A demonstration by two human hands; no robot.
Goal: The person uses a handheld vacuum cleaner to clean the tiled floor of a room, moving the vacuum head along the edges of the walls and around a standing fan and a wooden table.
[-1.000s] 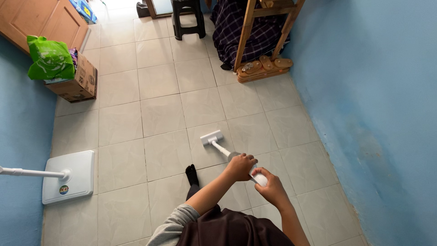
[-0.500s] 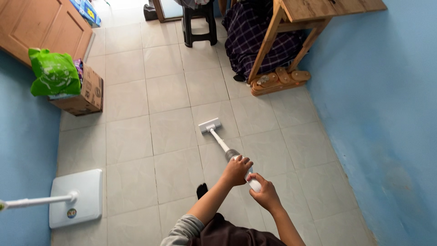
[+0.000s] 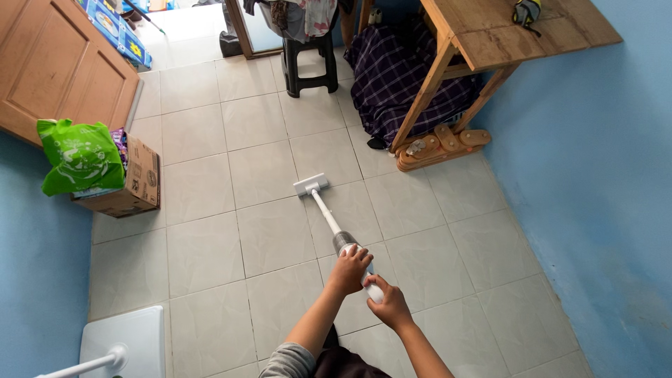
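Tiled floor (image 3: 266, 231), one stick vacuum (image 3: 323, 210), two hands: left hand (image 3: 350, 268), right hand (image 3: 387, 302)

The person's left hand (image 3: 349, 269) and right hand (image 3: 387, 302) both grip the upper end of a slim white stick vacuum cleaner (image 3: 329, 218), the left just ahead of the right. Its flat white floor head (image 3: 311, 185) rests on the pale grey tiled floor (image 3: 210, 238). To the left stands a brown cardboard box (image 3: 136, 183) with a bright green plastic bag (image 3: 78, 155) on it, against the blue wall. A black plastic stool (image 3: 308, 59), a dark checked cloth (image 3: 399, 77) and a wooden table (image 3: 490, 31) lie farther ahead. A white square base with a pole (image 3: 122, 345) sits at lower left.
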